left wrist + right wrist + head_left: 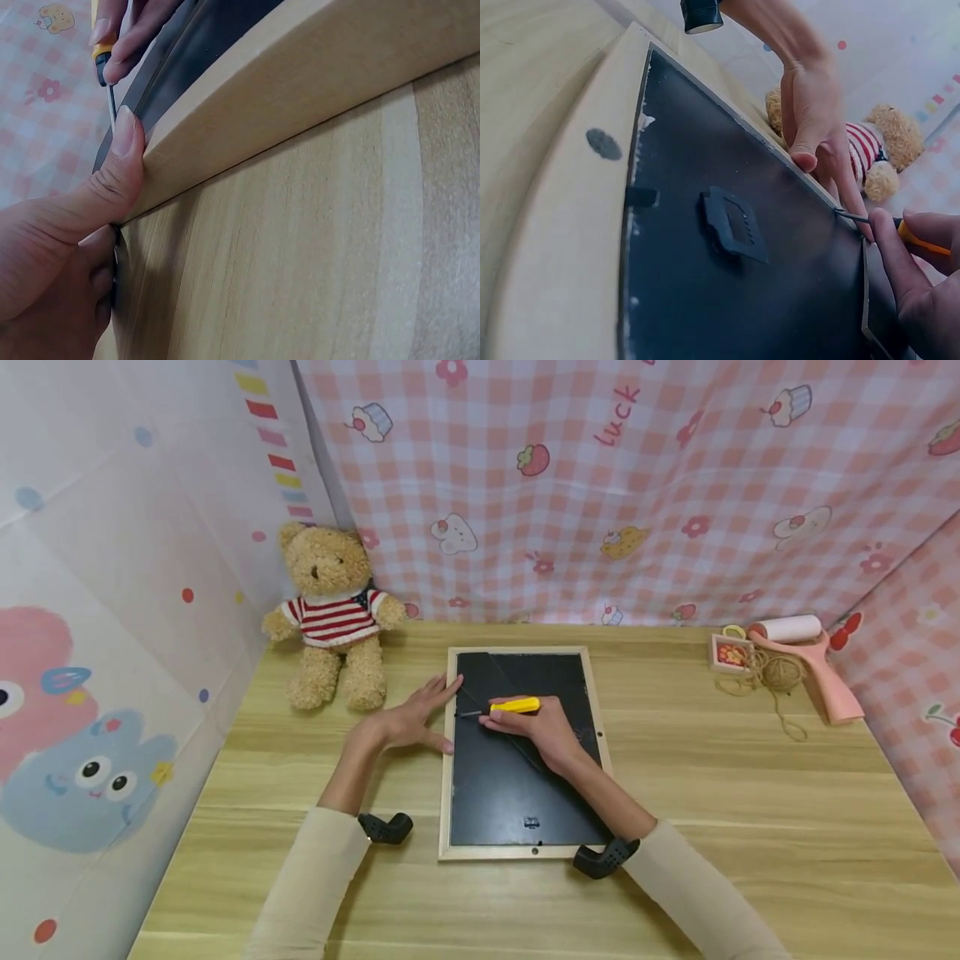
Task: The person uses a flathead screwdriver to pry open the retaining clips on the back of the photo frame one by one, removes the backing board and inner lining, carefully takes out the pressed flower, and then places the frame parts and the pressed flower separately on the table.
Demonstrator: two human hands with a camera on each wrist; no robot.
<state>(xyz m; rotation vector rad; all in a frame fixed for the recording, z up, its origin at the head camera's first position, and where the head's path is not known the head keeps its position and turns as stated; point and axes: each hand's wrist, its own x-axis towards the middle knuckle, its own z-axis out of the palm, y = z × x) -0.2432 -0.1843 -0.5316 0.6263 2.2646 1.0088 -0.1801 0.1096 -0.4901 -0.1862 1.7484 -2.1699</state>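
I am working on the frame [521,852], which is lying face down in the middle of the table [750,827], black backing up, so its hanger and edge fittings are within reach. My right hand [542,731] is resting on the backing and pinching the screwdriver [514,705] — fingers curled round the yellow handle, low and near the shaft so the tip stays steady. I am laying the tool almost flat, its thin blade pointing at the frame's left rail, where the backing meets the wood; the right wrist view shows the tip right at that seam.

My left hand [411,725] is lying just outside that same rail, fingers stretched out and pressing against the wood — the thumb [124,139] is pushing on the rail's top edge right beside the blade. I am bracing it there so the frame is not sliding away as the tip bears on it from the other side.

Beyond the frame's far left corner a teddy bear [334,614] is sitting against the wall. Well off past its right side are lying a lint roller [806,652], a tangle of twine [772,672] and a small box [731,653], out of the way of both arms.
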